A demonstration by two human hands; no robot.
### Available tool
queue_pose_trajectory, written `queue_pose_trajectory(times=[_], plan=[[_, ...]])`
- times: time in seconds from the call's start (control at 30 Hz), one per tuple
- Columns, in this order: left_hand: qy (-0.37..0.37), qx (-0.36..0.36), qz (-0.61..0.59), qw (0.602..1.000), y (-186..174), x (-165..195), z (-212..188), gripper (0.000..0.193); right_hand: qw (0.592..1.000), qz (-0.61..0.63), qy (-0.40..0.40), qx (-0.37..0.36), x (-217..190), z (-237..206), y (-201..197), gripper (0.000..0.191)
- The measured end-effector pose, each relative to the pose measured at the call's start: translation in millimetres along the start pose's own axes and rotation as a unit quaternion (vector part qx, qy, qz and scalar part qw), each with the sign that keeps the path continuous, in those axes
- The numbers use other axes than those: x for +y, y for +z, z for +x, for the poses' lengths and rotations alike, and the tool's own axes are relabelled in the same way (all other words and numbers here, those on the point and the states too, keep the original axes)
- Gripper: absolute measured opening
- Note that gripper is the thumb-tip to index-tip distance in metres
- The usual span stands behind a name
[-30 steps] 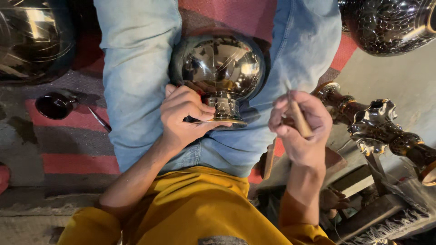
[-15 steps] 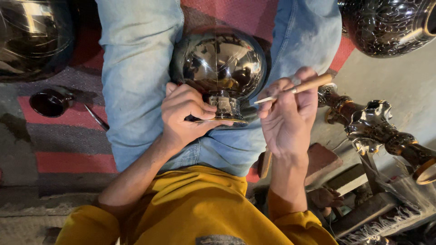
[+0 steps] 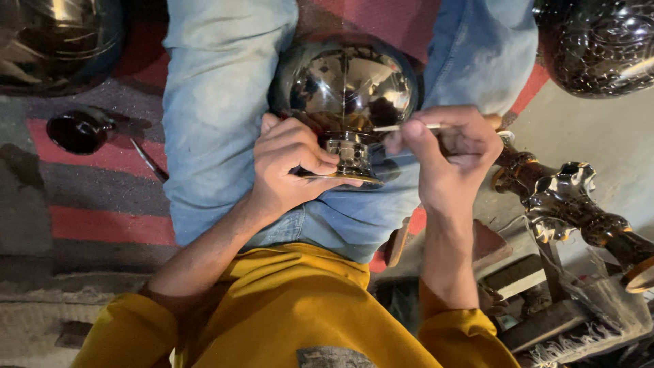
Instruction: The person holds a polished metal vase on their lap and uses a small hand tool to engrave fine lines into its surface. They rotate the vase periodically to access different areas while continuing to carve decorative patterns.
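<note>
we see a polished metal bowl (image 3: 347,85) in the upper middle of the frame, lying on its side across a denim-clad lap, its round body mirror-bright and its ornate foot (image 3: 349,160) pointing toward the bottom of the frame. a thin pale stick (image 3: 409,127) lies level just right of centre, its tip touching the bowl just above the foot.

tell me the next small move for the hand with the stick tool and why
Probably ease the thin tool tip along the neck just above the foot of the shiny metal vessel: the right hand aims it there, and the left hand grips the foot steady on the lap.
</note>
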State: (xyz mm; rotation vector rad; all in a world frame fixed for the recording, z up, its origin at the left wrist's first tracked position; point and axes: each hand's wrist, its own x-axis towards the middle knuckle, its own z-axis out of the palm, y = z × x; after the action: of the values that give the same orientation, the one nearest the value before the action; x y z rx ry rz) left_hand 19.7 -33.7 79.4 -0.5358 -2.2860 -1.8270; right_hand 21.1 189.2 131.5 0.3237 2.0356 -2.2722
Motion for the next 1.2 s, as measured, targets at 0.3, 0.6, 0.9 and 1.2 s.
queue_pose_trajectory(times=[0.3, 0.6, 0.9, 1.2], plan=[[0.005, -0.002, 0.007, 1.000, -3, -2, -4, 0.046, 0.966, -0.231, -0.098, -0.068, -10, 19, 20, 0.020], [0.002, 0.002, -0.009, 1.000, -5, -6, -7, 0.044, 0.851, -0.424, -0.254, -0.179, -28, 39, 28, 0.020], [-0.001, 0.012, -0.015, 1.000, -6, -4, -8, 0.043, 0.795, -0.498, -0.291, -0.190, -24, 38, 27, 0.019], [0.009, 0.017, -0.017, 1.000, -4, -6, -12, 0.044, 0.774, -0.484, -0.334, -0.236, -37, 48, 37, 0.020]])
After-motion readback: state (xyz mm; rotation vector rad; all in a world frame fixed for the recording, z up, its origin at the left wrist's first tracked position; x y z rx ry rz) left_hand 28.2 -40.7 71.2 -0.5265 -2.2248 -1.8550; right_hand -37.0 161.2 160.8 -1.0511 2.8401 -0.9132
